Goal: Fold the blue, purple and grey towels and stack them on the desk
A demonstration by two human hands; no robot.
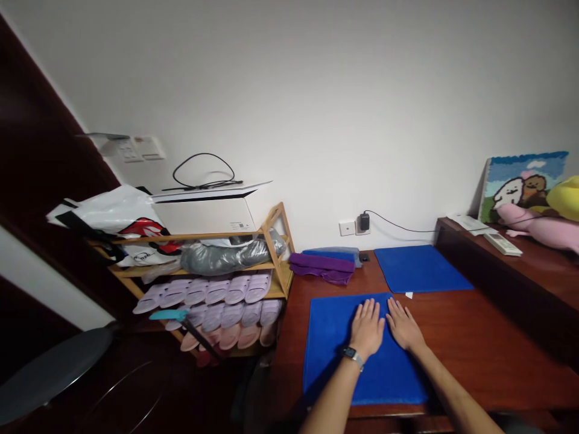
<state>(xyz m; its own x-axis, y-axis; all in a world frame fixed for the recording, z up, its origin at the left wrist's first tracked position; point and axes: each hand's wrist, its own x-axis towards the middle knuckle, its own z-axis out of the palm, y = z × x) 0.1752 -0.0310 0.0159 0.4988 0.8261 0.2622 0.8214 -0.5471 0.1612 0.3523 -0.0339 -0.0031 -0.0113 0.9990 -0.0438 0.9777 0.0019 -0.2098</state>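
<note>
My left hand lies palm down on the near blue towel, fingers straight and close together, pinching nothing. My right hand is flat too, its fingers slightly spread over the towel's right edge; it grips nothing either. With both palms down like this, I judge that they keep the cloth smooth and stop it sliding. A watch sits on my left wrist, clear of the fabric. The towel is spread close to the near edge of the wooden table, probably so that my arms reach all of it without stretching.

Just beyond, toward the right, a second blue towel lies flat, a small white tag poking out at its near edge. At the back left, a folded purple cloth rests against a blue and a grey one, seemingly put there to leave the front free for spreading.

Farther still, a black plug sits in the wall socket, its cord running right toward the cabinet, where a remote control lies beside a pink plush toy.
</note>
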